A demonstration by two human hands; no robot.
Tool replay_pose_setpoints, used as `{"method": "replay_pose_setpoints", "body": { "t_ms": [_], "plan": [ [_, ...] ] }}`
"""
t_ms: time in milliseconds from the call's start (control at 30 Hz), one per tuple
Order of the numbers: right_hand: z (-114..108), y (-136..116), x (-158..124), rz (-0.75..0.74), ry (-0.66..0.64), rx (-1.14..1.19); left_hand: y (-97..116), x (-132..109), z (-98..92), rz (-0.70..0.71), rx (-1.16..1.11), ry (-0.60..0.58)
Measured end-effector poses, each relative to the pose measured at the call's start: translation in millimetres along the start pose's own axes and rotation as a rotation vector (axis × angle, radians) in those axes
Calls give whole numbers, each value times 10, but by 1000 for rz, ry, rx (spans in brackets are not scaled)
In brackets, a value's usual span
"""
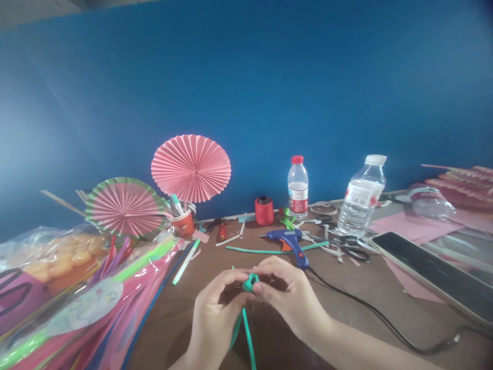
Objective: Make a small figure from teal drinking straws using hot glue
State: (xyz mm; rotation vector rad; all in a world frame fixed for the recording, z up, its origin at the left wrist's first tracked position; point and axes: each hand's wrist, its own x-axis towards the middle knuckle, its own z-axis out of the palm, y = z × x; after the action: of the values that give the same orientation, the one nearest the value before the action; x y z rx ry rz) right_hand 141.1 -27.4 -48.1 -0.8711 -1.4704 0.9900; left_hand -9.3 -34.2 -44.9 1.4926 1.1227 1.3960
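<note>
Both hands meet over the front of the brown table. Between their fingertips is a green pipe cleaner, wound into a small ring or coil with a dark hole in its middle. A long green tail hangs below it toward me. My left hand pinches the coil from the left with thumb and finger. From the right, my right hand pinches the same coil. Just beyond the hands, another green pipe cleaner lies across the table, passing by a blue glue gun.
Bagged colourful pipe cleaners fill the left side. Behind stand pink paper fans, a pen cup, red thread spool and two bottles. Scissors, a phone and a black cord lie right.
</note>
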Motion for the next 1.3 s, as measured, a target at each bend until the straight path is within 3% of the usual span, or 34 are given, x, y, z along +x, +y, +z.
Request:
{"method": "replay_pose_setpoints", "body": {
  "t_ms": [233,967,1300],
  "plan": [
    [6,48,-3,41,14,39,67,1,45,-93,-22,47],
    [0,22,49,182,-8,264,-28,-18,-1,57,74,-71],
    [1,0,25,143,-13,140,-16,-44,8,-12,76,-39]
  ]
}}
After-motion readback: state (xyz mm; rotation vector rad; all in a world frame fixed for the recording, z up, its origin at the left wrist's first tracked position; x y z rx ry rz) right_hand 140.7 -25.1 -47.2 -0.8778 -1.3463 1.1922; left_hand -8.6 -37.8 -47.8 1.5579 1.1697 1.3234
